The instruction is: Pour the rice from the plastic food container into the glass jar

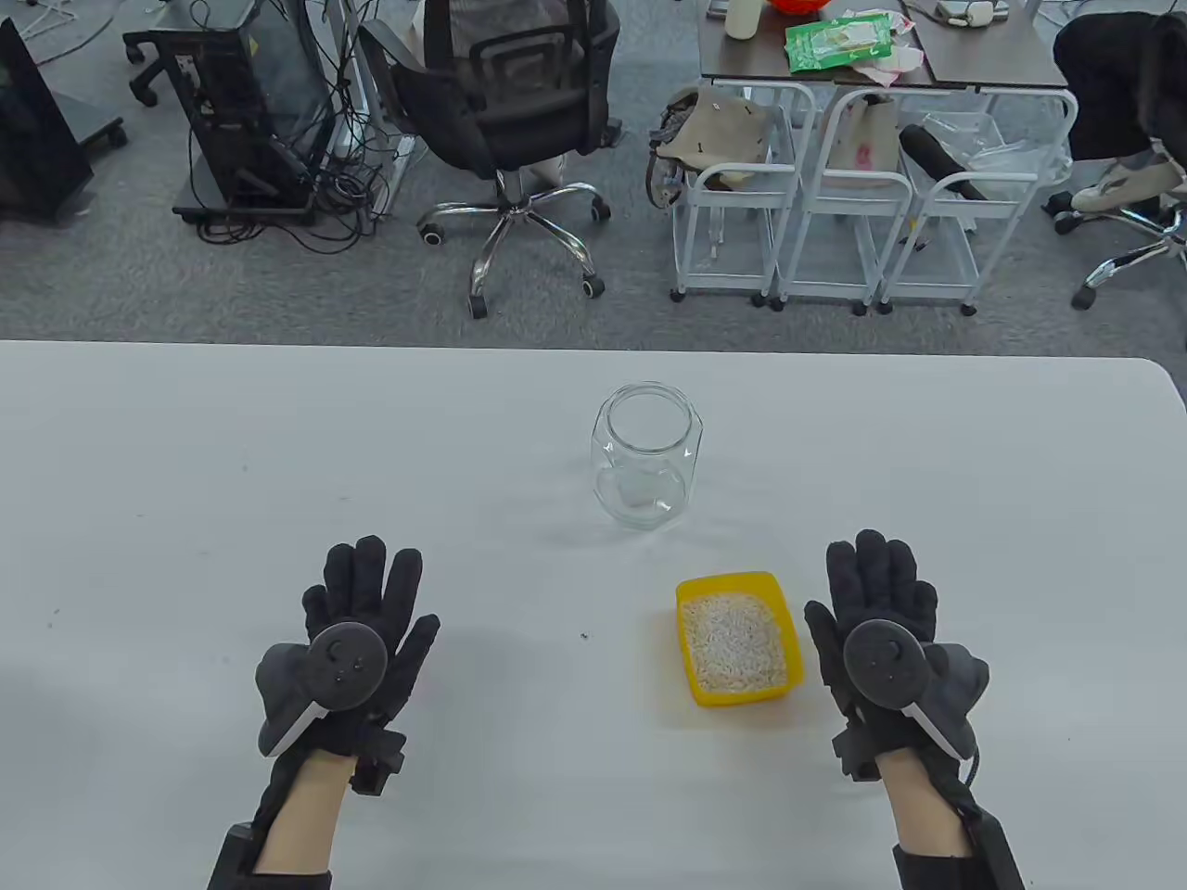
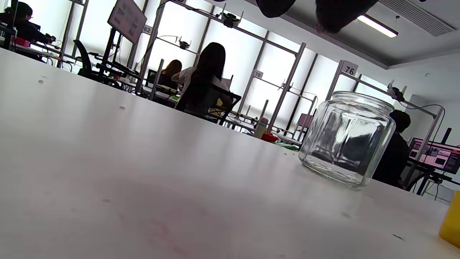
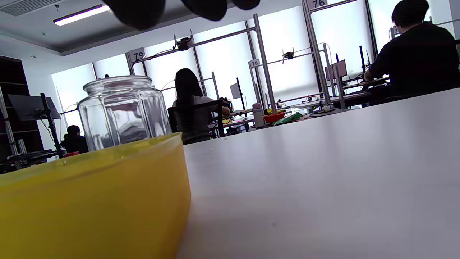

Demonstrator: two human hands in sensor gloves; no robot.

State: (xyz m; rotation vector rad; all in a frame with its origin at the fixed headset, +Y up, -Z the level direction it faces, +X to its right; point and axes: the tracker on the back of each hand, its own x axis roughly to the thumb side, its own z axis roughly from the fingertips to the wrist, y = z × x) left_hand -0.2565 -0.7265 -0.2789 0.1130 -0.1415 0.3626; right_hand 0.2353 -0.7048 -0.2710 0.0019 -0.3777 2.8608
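An empty clear glass jar (image 1: 646,456) stands upright and open-mouthed at the middle of the white table (image 1: 232,464). A yellow plastic container (image 1: 738,636) filled with white rice sits in front of it, slightly right. My left hand (image 1: 366,612) lies flat on the table at the lower left, fingers spread, holding nothing. My right hand (image 1: 876,603) lies flat just right of the container, apart from it, holding nothing. The jar also shows in the left wrist view (image 2: 346,138) and behind the container's yellow wall (image 3: 93,198) in the right wrist view (image 3: 124,111).
The table's far edge runs behind the jar. Beyond it are an office chair (image 1: 505,120), a computer tower (image 1: 250,102) with cables, and white wire trolleys (image 1: 825,222). Small dark specks (image 1: 583,637) lie on the table between my hands.
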